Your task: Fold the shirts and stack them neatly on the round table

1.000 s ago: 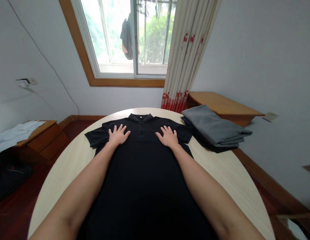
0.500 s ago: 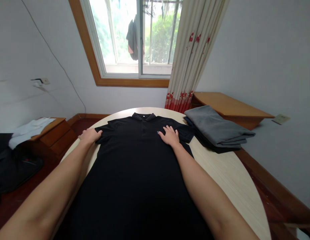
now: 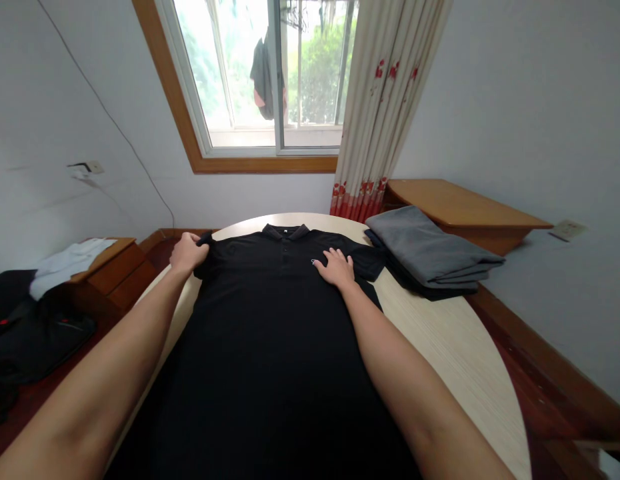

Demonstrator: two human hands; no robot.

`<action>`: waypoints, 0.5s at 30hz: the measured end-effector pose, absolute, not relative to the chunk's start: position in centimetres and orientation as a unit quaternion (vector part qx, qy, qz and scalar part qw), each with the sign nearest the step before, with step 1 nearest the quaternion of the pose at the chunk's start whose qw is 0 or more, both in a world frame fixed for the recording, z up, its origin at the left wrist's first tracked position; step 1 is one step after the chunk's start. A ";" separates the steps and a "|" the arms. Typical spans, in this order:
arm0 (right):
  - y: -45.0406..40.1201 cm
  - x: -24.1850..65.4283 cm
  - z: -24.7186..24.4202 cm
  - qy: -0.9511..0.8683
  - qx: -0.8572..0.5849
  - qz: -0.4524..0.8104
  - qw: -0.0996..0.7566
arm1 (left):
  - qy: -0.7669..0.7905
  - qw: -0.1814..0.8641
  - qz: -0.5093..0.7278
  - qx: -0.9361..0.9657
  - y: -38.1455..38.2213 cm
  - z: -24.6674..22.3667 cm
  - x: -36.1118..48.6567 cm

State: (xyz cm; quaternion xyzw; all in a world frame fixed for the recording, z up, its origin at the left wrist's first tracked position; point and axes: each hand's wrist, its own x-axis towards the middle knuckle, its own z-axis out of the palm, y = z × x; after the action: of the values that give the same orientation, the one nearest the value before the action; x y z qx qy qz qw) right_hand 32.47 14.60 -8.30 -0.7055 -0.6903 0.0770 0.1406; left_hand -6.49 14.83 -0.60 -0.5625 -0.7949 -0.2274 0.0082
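Observation:
A black polo shirt [image 3: 280, 320] lies spread front side up, its collar toward the window and its lower part running down out of view. My left hand [image 3: 187, 253] is closed on the edge of the left sleeve and holds it lifted a little off the table. My right hand [image 3: 337, 268] rests flat on the right chest, fingers spread, close to a small white logo. Beyond that hand the right sleeve lies flat.
The round pale table [image 3: 455, 360] carries a stack of folded grey and dark clothes [image 3: 430, 247] at right. Behind it stands a wooden desk [image 3: 470, 203]. A curtain [image 3: 385, 113] hangs by the window. At left are a wooden cabinet [image 3: 115, 273] and a black bag [image 3: 50, 333].
My left hand has closed on the sleeve edge and raised it from the table. My right hand stays flat on the shirt. The view has shifted slightly.

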 end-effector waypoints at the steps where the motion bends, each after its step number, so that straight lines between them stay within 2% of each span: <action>1: 14.6 32.5 -8.3 -0.690 -0.706 0.078 0.140 | -0.787 -0.005 -0.253 -0.563 14.5 0.1 -5.3; 5: 14.5 32.5 -8.1 -0.691 -0.704 0.082 0.142 | -0.757 -0.019 -0.275 -0.592 14.6 1.1 -1.5; 15: 14.3 32.4 -7.9 -0.688 -0.705 0.080 0.150 | -0.719 -0.041 -0.068 -0.690 19.9 -5.3 0.5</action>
State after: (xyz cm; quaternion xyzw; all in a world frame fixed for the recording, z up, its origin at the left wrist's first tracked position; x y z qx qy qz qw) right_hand 32.40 14.25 -7.92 -0.7051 -0.6885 0.0800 0.1499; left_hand 0.45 19.93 -5.35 -0.6900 -0.7194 -0.0682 -0.0412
